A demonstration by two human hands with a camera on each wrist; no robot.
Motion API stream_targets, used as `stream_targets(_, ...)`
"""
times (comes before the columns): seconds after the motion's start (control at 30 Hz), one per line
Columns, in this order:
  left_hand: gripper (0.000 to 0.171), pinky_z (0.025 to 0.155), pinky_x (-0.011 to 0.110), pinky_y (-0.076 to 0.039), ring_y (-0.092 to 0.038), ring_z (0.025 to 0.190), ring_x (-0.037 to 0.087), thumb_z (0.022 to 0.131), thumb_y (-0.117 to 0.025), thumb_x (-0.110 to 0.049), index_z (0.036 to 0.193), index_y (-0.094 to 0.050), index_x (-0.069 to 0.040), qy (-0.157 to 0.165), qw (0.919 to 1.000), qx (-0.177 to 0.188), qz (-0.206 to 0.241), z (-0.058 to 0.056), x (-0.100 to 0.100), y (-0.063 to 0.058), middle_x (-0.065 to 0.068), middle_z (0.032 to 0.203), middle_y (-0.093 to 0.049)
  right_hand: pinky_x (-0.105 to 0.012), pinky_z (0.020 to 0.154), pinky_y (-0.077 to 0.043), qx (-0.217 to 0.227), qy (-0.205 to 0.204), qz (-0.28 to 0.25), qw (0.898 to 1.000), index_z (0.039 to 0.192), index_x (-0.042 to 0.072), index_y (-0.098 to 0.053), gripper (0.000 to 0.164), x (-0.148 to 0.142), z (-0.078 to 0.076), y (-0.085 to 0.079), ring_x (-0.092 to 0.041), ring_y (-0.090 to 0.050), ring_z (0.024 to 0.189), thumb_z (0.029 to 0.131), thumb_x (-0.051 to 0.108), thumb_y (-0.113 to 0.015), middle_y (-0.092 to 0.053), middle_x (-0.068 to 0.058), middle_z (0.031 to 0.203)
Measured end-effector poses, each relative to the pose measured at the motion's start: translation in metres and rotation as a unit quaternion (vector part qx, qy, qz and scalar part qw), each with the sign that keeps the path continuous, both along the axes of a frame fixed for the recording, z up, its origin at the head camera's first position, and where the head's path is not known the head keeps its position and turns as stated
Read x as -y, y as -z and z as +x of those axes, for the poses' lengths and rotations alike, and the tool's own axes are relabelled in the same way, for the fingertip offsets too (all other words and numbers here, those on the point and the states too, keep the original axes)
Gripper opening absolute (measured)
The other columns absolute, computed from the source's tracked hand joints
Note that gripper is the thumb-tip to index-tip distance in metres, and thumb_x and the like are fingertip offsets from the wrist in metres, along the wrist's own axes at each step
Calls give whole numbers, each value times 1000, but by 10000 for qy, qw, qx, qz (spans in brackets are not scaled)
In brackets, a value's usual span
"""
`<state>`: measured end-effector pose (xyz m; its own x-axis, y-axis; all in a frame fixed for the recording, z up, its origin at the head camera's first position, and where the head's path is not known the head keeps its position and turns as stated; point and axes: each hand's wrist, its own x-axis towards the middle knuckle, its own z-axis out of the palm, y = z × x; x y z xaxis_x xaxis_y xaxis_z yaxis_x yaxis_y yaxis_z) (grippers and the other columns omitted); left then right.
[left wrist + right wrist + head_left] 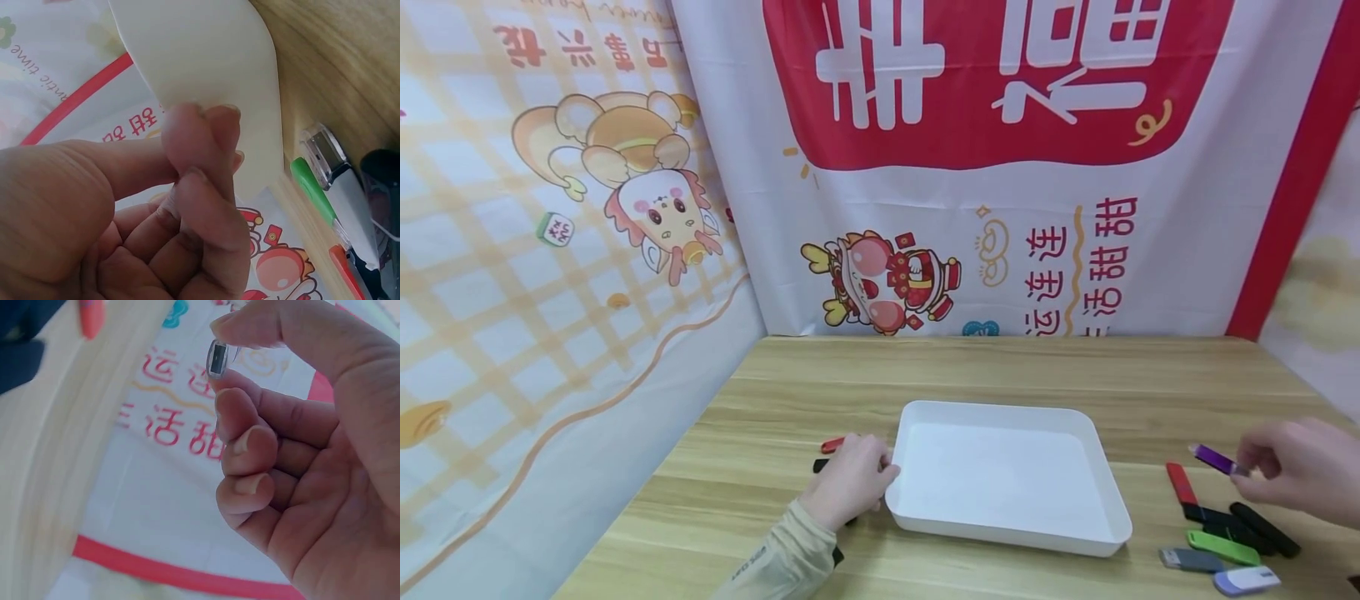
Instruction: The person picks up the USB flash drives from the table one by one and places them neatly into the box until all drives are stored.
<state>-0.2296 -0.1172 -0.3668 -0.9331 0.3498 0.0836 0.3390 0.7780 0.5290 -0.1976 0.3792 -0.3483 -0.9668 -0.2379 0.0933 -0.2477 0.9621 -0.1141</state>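
A white shallow tray [1097, 500] lies on the wooden table. My left hand [855, 473] is at its left wall, thumb and forefinger pinching at the rim; in the left wrist view, the tray's outer wall [219, 50] is behind the fingertips. At the far right, my right hand [1300, 467] pinches a purple USB flash drive [1213, 458] between thumb and forefinger, raised above other drives. Its metal plug [217, 359] points at the camera in the right wrist view, under a clear cap. The other right fingers are curled in.
Right of the tray lie several USB drives: red-and-black [1180, 487], green [1222, 547], grey [1191, 560], white-and-lilac [1246, 580] and black [1266, 529]. More drives sit left of the tray, partly behind my left hand, including a red one [832, 445] and a green one [312, 190]. Printed cloths hang behind.
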Motion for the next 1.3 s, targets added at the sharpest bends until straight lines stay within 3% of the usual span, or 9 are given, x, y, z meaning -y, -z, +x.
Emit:
stream_targets(0.2,29,38,23,-44,-55,39,8,94,-63,-8,65,-60,-12,59,10000,18,53,1,1,1,-2,54,-54,-23,48,-37,-412,-486,-37,9980,72,19,-63,22,27,-3,-20,-4,-38,51,72,21,-85,-42,11,58)
stream_targets(0.5,37,37,21,-42,-54,38,6,94,-62,-9,58,-55,-13,128,9999,-59,38,3,5,5,-3,51,-53,-23,48,-35,-528,-1187,-233,9913,71,22,-61,24,72,-19,-35,-3,-39,53,71,22,-86,-43,13,59)
stream_targets(0.77,33,37,22,-43,-55,38,7,94,-62,-8,62,-57,-13,47,10000,-74,16,1,6,3,-3,53,-54,-25,50,-43,-62,-1476,-236,9887,74,22,-67,18,116,-45,-42,-7,-46,56,73,22,-85,-52,12,64)
stream_targets(0.97,31,38,22,-44,-55,39,7,94,-63,-8,63,-57,-12,46,9999,-65,74,1,4,0,-3,54,-54,-27,51,-44,106,-1532,-7,9881,72,21,-64,20,134,-62,-42,-9,-48,56,72,18,-84,-53,11,64)
stream_targets(1.3,28,38,23,-44,-56,40,8,94,-64,-8,66,-61,-12,35,10000,17,89,1,2,0,-3,56,-55,-27,52,-45,123,-1864,659,9802,67,22,-60,25,146,-82,-25,-7,-48,55,69,17,-84,-52,12,63)
